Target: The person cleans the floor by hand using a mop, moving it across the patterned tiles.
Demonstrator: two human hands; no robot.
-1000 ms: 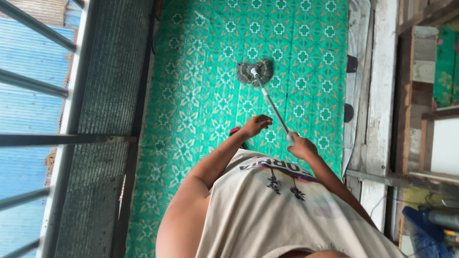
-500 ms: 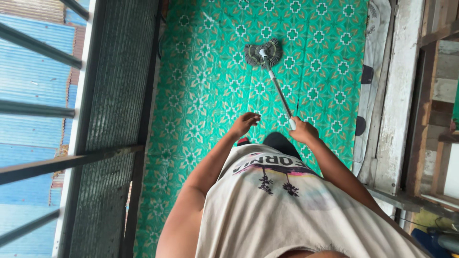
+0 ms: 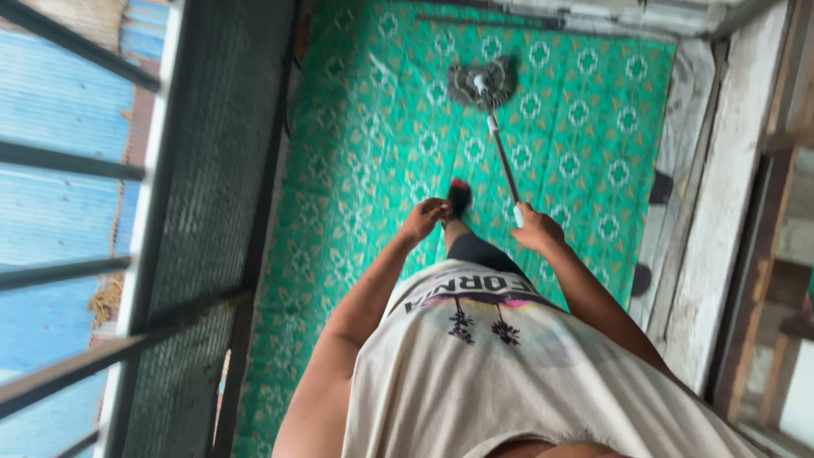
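The right hand [image 3: 536,229] was closed around the near end of the mop handle [image 3: 503,161], fingers wrapped tight on the pale grip. The handle ran away from the person, up the scene and slightly left, down to the round grey mop head [image 3: 482,83], which lay flat on the green patterned floor covering [image 3: 381,170] near its far edge. The left hand [image 3: 424,219] was off the handle, just to its left, fingers curled loosely inward with nothing visibly in them; the view was blurred, so how far they had closed could not be told for sure. Between the two hands a foot in a dark shoe with a red edge [image 3: 459,197] was planted on the floor covering, with a dark legging behind it. Nearest the camera hung the person's beige printed shirt [image 3: 509,373]. On the left ran a dark mesh railing with metal bars [image 3: 203,195], and beyond it blue corrugated roofing [image 3: 51,110]. On the right, a worn whitish wooden wall and planks [image 3: 729,178] bordered the floor covering, with pale sheeting [image 3: 682,127] along that edge.
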